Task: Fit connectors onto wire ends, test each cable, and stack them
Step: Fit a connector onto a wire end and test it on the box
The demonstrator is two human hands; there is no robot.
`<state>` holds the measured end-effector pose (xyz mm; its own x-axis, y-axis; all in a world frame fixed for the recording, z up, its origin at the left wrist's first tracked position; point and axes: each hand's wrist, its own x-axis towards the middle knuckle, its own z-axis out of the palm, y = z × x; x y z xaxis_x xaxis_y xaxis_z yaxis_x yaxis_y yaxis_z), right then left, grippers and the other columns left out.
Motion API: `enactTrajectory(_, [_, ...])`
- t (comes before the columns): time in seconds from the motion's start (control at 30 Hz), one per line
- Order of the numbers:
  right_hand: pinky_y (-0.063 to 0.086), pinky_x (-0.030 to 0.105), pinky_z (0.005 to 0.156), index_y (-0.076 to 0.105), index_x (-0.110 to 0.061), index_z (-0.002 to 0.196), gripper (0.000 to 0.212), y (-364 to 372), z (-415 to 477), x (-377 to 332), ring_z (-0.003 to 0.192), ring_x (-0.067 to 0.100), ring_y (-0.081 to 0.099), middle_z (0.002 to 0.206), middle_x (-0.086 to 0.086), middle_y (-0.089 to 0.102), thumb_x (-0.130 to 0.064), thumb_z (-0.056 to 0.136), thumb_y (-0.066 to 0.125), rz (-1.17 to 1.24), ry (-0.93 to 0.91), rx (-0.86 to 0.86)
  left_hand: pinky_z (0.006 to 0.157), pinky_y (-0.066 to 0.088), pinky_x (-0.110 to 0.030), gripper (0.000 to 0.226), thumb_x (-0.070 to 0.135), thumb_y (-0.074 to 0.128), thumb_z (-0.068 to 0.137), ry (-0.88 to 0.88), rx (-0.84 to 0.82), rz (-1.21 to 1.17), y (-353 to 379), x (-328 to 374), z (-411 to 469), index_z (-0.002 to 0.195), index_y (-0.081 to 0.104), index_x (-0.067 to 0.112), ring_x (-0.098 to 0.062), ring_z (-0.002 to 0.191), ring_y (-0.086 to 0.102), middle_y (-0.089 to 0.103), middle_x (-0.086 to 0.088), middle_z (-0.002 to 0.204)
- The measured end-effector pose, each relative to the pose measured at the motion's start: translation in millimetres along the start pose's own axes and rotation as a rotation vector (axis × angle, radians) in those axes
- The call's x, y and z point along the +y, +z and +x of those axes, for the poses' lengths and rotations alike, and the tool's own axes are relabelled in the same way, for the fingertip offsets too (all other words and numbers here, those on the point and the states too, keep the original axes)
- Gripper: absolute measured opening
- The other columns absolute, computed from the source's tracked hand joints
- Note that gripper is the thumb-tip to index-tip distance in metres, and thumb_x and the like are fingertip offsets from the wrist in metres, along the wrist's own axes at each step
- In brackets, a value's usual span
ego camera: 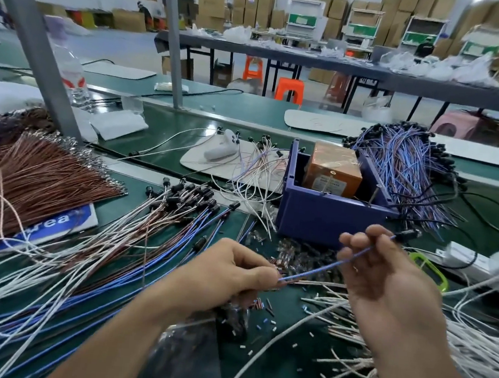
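Above the near bench (258, 336), left hand (228, 269) pinches one end of a blue wire (329, 265); right hand (386, 278) grips it near its black connector (407, 234).

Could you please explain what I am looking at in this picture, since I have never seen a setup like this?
There is no machine: a person works with bare hands, filmed by one camera worn on their head, looking down at a green workbench. The left hand pinches one end of a blue wire; the right hand holds it nearer its black connector. Around lie loose wires, a brown wire bundle, and a blue bin holding an orange box.
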<state>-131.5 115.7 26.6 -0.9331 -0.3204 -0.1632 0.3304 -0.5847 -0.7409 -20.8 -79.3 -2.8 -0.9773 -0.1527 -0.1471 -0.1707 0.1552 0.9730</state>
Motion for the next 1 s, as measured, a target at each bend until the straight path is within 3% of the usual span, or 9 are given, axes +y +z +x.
enactTrajectory(0.13, [0.041, 0.023, 0.043, 0.074, -0.01, 0.085, 0.031, -8.1, 3.6, -5.5, 0.053, 0.016, 0.052, 0.059, 0.004, 0.054, -0.004, 0.102, 0.049, -0.173, -0.083, 0.041, 0.053, 0.04, -0.019, 0.006, 0.019, 0.079, 0.09, -0.042, -0.001, 0.07, -20.3, 4.8, -6.3, 0.087, 0.084, 0.018, -0.009, 0.052, 0.049, 0.063, 0.0, 0.059])
enactTrajectory(0.23, [0.029, 0.018, 0.039, 0.079, -0.012, 0.079, 0.024, -3.7, -2.7, -1.9, 0.044, 0.009, 0.041, 0.055, 0.004, 0.055, -0.003, 0.095, 0.062, -0.622, -0.123, -0.084, 0.059, 0.044, -0.017, 0.008, 0.015, 0.081, 0.088, 0.003, 0.117, 0.127, -23.6, 4.1, -5.7, 0.081, 0.084, 0.019, -0.003, 0.058, 0.056, 0.072, 0.0, 0.066])
enactTrajectory(0.3, [0.035, 0.012, 0.041, 0.082, -0.019, 0.083, 0.017, 3.9, -8.8, 2.4, 0.042, 0.002, 0.048, 0.06, 0.0, 0.065, -0.009, 0.09, 0.071, -0.92, -0.101, -0.273, 0.06, 0.043, -0.015, 0.006, 0.019, 0.081, 0.086, 0.04, 0.035, 0.078, -17.2, 5.2, -6.5, 0.08, 0.084, 0.019, -0.003, 0.061, 0.055, 0.07, 0.003, 0.067])
enactTrajectory(0.37, [0.047, 0.007, 0.056, 0.082, -0.025, 0.09, 0.01, 11.8, -16.4, 7.1, 0.06, -0.003, 0.065, 0.076, -0.006, 0.076, -0.017, 0.087, 0.077, -1.064, 0.022, -0.484, 0.059, 0.042, -0.015, 0.006, 0.022, 0.08, 0.083, 0.094, -0.038, 0.052, -8.1, 5.1, -6.7, 0.08, 0.083, 0.018, -0.003, 0.061, 0.054, 0.068, 0.006, 0.065])
enactTrajectory(0.47, [0.056, 0.016, 0.079, 0.079, -0.021, 0.099, 0.011, 16.1, -23.0, 15.6, 0.083, 0.005, 0.074, 0.091, -0.003, 0.079, -0.02, 0.089, 0.077, -1.088, 0.159, -0.637, 0.067, 0.049, -0.018, 0.002, 0.016, 0.082, 0.084, 0.196, -0.045, 0.02, 1.3, 5.7, -3.5, 0.084, 0.084, 0.016, -0.006, 0.068, 0.065, 0.076, 0.001, 0.073])
enactTrajectory(0.57, [0.044, 0.006, 0.051, 0.076, -0.008, 0.099, 0.01, 16.9, -25.0, 19.5, 0.049, -0.003, 0.06, 0.073, 0.002, 0.074, -0.008, 0.09, 0.072, -1.026, 0.215, -0.627, 0.068, 0.054, -0.02, 0.01, 0.01, 0.081, 0.08, 0.232, 0.024, -0.046, 1.9, 6.0, -2.1, 0.082, 0.085, 0.019, -0.009, 0.071, 0.072, 0.079, -0.004, 0.077])
enactTrajectory(0.7, [0.037, 0.008, 0.043, 0.073, 0.008, 0.092, 0.009, 12.6, -20.1, 18.1, 0.039, -0.002, 0.049, 0.056, 0.003, 0.063, 0.0, 0.09, 0.069, -0.996, 0.169, -0.503, 0.054, 0.045, -0.017, 0.01, 0.021, 0.081, 0.077, 0.165, 0.047, 0.004, -12.8, 4.1, -3.4, 0.086, 0.085, 0.022, -0.008, 0.057, 0.057, 0.075, -0.005, 0.068])
enactTrajectory(0.87, [0.029, 0.015, 0.043, 0.078, -0.009, 0.073, 0.017, 4.5, -13.4, 9.4, 0.042, 0.003, 0.046, 0.06, 0.011, 0.062, -0.005, 0.087, 0.071, -0.982, 0.179, -0.383, 0.056, 0.047, -0.015, 0.012, 0.016, 0.088, 0.073, 0.089, 0.213, -0.035, -40.6, 0.0, -8.8, 0.084, 0.085, 0.02, -0.007, 0.061, 0.06, 0.076, -0.006, 0.072])
enactTrajectory(1.0, [0.033, 0.016, 0.048, 0.079, -0.016, 0.073, 0.001, 5.9, -18.1, 6.1, 0.051, 0.006, 0.052, 0.063, 0.008, 0.067, -0.016, 0.073, 0.078, -1.033, 0.228, -0.537, 0.061, 0.055, -0.016, 0.03, 0.028, 0.086, 0.057, 0.075, 0.299, -0.333, -45.2, -4.2, -6.6, 0.084, 0.084, 0.016, -0.008, 0.065, 0.068, 0.076, -0.007, 0.077])
